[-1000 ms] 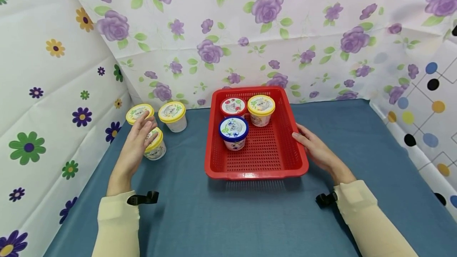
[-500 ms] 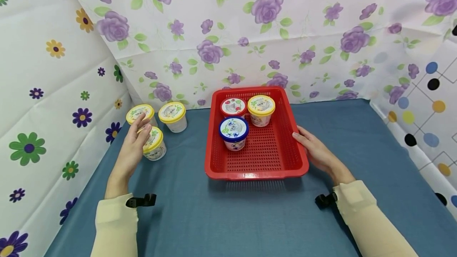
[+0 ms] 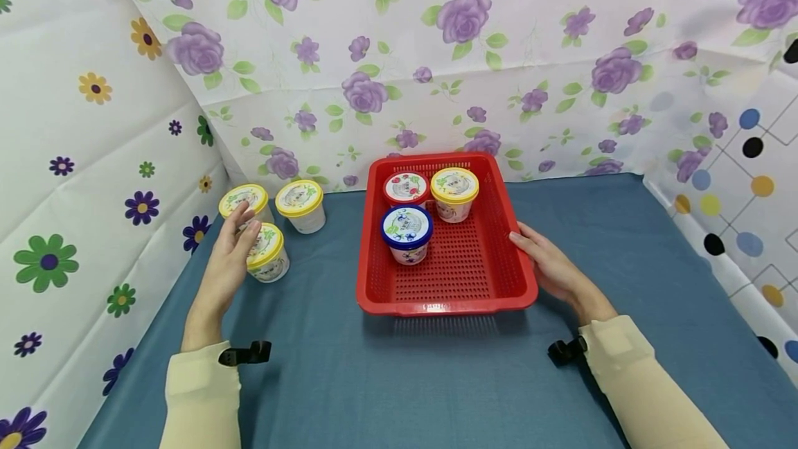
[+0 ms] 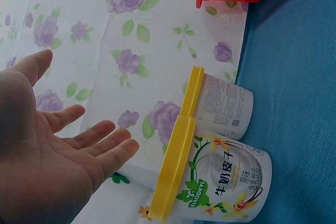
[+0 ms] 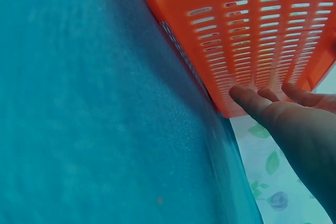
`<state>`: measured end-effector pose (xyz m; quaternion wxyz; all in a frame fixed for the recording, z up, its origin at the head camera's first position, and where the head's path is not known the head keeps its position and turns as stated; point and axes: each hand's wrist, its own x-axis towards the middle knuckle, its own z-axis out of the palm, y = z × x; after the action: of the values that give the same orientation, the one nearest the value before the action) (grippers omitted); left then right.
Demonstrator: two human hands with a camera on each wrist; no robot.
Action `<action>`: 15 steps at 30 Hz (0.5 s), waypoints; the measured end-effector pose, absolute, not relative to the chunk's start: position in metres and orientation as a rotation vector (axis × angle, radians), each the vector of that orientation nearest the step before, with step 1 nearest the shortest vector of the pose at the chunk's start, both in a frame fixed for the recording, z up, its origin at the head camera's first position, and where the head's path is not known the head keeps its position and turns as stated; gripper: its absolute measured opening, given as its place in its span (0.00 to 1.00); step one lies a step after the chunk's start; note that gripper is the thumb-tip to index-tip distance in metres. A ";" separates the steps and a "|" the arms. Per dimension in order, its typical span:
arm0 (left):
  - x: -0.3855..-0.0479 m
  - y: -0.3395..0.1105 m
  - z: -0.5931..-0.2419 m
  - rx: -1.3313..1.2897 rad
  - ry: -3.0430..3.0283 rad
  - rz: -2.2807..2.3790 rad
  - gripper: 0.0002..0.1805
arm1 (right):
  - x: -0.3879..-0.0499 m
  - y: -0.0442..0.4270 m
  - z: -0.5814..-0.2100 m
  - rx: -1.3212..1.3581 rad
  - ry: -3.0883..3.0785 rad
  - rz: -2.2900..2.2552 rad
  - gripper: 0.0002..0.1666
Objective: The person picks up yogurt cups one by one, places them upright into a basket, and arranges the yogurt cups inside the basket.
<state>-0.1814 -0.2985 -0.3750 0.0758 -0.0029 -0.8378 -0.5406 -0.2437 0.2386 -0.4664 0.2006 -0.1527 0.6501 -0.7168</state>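
My left hand (image 3: 223, 262) hovers beside the nearest yellow-lidded cup (image 3: 268, 265), fingers extended and parted. In the left wrist view, its palm and fingers (image 4: 100, 148) stand apart from that cup (image 4: 226, 182), with another yellow-lidded cup (image 4: 223, 106) behind. My right hand (image 3: 555, 269) holds the right side of a red plastic basket (image 3: 445, 307), thumb over the rim. The right wrist view shows its fingers (image 5: 249, 100) against the basket's slotted outer wall (image 5: 252, 40). Inside sit a red-lidded cup (image 3: 406, 188), a yellow-lidded cup (image 3: 454, 192) and a blue-lidded cup (image 3: 407, 231).
Two more yellow-lidded cups, the back left one (image 3: 242, 197) and the one to its right (image 3: 301, 205), stand on the blue tablecloth (image 3: 399, 380). A floral sheet (image 3: 374, 54) hangs behind. Patterned sheets also bound the left and right sides.
My left hand has shifted slightly left, its fingers now a little lower, uncovering more of the nearest cup's lid. The right hand and the basket stay in place.
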 end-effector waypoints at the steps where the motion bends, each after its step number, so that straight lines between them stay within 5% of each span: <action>1: -0.181 -0.299 -0.376 -0.007 -2.512 -1.623 0.39 | -0.244 0.238 -0.466 -0.429 1.816 -2.004 0.37; 15: -0.181 -0.306 -0.379 0.017 -2.527 -1.622 0.39 | -0.242 0.237 -0.467 -0.432 1.747 -2.058 0.36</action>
<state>-0.1808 -0.3060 -0.3794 0.0692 0.0055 -0.8396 -0.5388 -0.2425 0.2366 -0.4673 0.2025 -0.1547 0.6260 -0.7371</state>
